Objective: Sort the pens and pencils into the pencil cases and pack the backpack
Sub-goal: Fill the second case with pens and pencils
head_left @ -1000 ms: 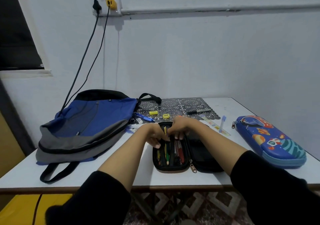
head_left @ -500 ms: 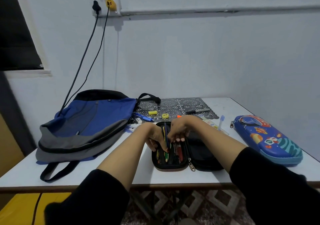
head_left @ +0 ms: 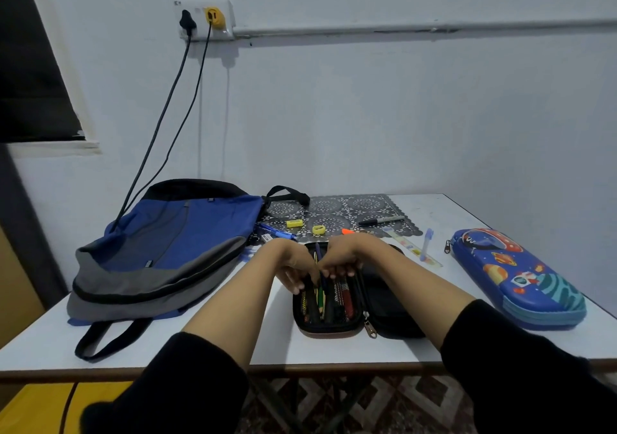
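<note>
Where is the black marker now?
In the head view, the marker lies on the patterned mat, right of the yellow sharpener.

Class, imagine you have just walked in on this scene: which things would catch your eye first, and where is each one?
First, the two hands, left hand and right hand, meeting over the open black pencil case full of pens and pencils at the near middle of the table. Next, the bright blue space-themed case lying closed at the right, and the blue and grey backpack flat at the left.
</note>
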